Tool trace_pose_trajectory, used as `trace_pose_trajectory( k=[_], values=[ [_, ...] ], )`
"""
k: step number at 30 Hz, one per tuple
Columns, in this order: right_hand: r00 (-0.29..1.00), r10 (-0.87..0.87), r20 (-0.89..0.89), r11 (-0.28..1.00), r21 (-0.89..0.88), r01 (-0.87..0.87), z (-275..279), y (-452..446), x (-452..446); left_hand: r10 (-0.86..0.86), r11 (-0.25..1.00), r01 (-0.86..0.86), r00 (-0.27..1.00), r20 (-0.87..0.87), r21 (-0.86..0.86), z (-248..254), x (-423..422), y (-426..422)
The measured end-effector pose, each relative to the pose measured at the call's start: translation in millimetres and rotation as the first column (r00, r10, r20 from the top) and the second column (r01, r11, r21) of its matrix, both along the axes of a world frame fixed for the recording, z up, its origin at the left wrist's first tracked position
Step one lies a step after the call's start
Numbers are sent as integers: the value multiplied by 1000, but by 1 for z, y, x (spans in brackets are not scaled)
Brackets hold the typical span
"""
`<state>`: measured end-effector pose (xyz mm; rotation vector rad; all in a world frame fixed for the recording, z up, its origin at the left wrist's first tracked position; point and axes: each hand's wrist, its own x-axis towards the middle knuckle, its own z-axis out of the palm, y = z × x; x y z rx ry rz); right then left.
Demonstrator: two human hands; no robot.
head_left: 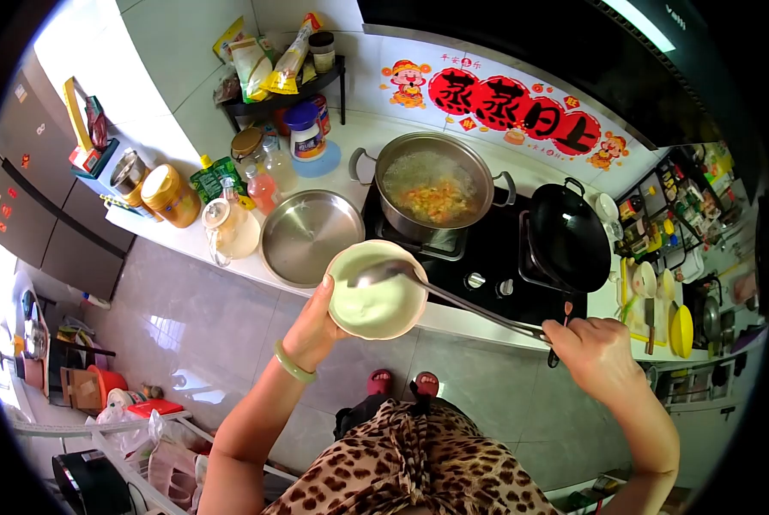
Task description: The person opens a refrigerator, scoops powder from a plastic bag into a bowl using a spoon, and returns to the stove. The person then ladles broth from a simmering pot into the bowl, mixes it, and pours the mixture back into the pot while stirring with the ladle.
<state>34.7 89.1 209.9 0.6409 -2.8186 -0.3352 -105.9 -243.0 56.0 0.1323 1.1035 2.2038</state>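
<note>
My left hand [314,322] holds a pale green bowl [372,305] by its left side, in front of the counter's edge. My right hand [597,354] grips the end of a long metal ladle [479,305], whose head lies over the inside of the bowl. A smooth pale layer shows in the bowl; whether it is liquid or the bowl's own surface I cannot tell. Behind the bowl, a steel pot [436,225] on the stove contains bubbling liquid with orange and yellow pieces. Its round steel lid or pan [307,236] lies left of the pot.
A black wok [569,236] sits on the right burner. Jars, bottles and a glass pitcher [230,230] line the counter's left part. At the right are a yellow cutting board [638,322] with a knife and a yellow dish [681,331]. The range hood overhangs the stove.
</note>
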Motion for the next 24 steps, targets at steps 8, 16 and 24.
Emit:
trace_pose_trajectory(
  k=[8,16,24],
  values=[
    [876,-205,437,950,-126,285,-18,-17,-6,163,960,-169,986,-47,-223,-14,-8,2],
    [134,334,933,65,-164,984,-41,3,-15,329,880,-337,941,-82,-335,-18,-12,35],
    [400,372,838,55,-450,891,-51,47,-45,271,934,-279,960,-68,-224,5,-50,70]
  ],
)
